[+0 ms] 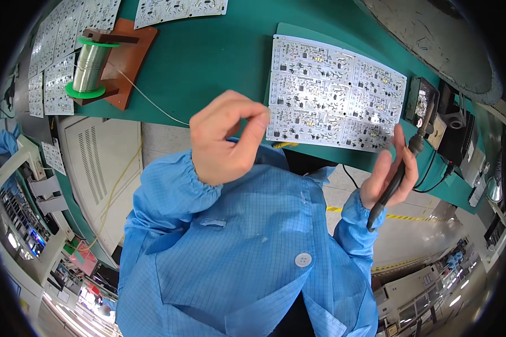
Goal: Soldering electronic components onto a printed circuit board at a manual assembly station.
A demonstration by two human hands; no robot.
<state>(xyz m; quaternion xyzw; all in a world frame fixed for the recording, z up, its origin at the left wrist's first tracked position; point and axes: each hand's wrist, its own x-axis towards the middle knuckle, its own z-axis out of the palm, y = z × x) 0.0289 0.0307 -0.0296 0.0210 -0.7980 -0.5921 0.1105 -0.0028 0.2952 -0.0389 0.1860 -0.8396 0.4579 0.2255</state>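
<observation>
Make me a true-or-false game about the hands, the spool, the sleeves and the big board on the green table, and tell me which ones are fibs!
1. The right hand is holding a soldering iron. True.
2. The spool has red round ends. False: its round ends are green.
3. A thin wire runs from the spool toward the left hand. True.
4. Both sleeves are yellow. False: the sleeves are blue.
5. The spool is to the right of the big board. False: it is to the left of the big board.
6. The blue coat has a white button. True.
</observation>
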